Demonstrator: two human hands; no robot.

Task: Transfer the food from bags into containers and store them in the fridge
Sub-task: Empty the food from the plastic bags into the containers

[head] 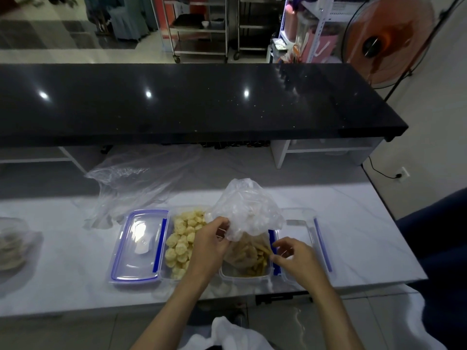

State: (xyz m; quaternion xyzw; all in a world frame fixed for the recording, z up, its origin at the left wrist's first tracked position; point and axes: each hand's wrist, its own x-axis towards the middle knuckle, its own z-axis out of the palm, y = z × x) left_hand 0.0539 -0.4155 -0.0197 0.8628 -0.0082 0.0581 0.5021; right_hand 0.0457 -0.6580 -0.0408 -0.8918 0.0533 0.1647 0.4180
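Near the surface's [353,223] front edge, the left hand [209,246] pinches the clear plastic bag [246,210] standing in an open container [243,276], with fries [259,261] at its bottom. The right hand [294,258], fingers curled, pinches the bag's lower side. Just left sits a container of round nuggets [180,243], its blue-rimmed lid [139,248] beside it.

We see a white table [353,223] veined with faint grey marbling. Two clear lids [140,246] carry blue rims and clips. Pale yellow round pieces [180,242] fill one clear container; golden-brown sticks [257,261] show through a translucent bag [246,210] (milky white at its crumpled top). Behind, a glossy black speckled counter [202,104].
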